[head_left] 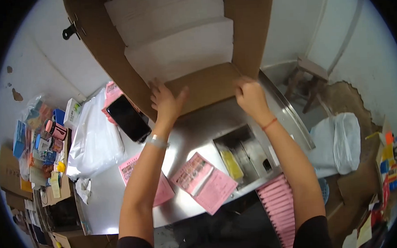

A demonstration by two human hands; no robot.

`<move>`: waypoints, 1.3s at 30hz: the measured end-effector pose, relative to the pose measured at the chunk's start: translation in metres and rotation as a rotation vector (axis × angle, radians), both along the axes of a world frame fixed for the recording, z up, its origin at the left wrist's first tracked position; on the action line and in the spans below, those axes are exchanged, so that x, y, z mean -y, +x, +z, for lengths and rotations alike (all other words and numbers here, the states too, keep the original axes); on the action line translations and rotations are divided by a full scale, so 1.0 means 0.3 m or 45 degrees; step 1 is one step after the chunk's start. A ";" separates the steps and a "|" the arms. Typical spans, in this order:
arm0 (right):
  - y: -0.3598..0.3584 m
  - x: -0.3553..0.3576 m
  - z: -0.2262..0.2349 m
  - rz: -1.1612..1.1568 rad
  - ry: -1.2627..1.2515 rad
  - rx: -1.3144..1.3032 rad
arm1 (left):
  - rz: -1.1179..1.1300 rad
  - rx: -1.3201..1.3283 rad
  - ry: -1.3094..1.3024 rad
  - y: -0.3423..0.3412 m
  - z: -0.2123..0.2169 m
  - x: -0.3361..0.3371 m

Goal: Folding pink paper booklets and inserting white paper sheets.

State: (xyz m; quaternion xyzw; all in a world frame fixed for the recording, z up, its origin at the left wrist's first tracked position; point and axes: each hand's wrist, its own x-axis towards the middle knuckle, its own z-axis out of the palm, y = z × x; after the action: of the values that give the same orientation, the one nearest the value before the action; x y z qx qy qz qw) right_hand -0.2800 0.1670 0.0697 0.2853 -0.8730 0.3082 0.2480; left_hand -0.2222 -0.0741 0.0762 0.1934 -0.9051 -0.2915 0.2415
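Observation:
A large brown cardboard box (205, 85) stands at the far side of a shiny metal table (194, 133), its open top tilted toward me. Inside lie stacks of white sheets (175, 31). My left hand (166, 103) presses on the box's near flap with fingers spread. My right hand (251, 96), a red band at the wrist, grips the flap's right corner. A black phone (128, 118) lies just left of my left hand.
Pink printed booklets (204, 182) lie on the table near me. A white plastic bag (93, 138) sits at the left, with a cluttered box of small items (42, 145) beyond. A row of pink booklets (279, 205) stands below. A wooden stool (310, 75) and white sack (341, 141) are right.

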 end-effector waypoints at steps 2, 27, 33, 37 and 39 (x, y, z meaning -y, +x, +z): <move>-0.210 0.072 0.007 0.001 -0.035 -0.226 | 0.186 0.041 0.072 -0.175 -0.039 0.079; -0.658 0.237 0.071 0.156 -0.909 0.449 | 0.409 -0.745 -0.009 -0.478 -0.021 0.239; 0.158 -0.139 0.141 -0.618 -0.498 -0.209 | -0.237 -0.679 0.552 -0.134 0.083 0.002; 0.662 -0.465 -0.014 -0.888 -0.705 -0.064 | -0.935 -0.094 0.133 0.000 0.100 -0.329; 0.792 -0.651 -0.104 -0.865 -0.998 0.238 | -0.982 -0.055 -0.190 -0.012 0.014 -0.527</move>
State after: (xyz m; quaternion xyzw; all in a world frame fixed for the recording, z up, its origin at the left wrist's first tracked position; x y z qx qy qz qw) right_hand -0.0426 0.3623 0.0385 -0.1568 -0.7539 0.5380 0.3429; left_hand -0.2258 0.0841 0.0803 -0.1851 -0.9248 -0.2983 0.1468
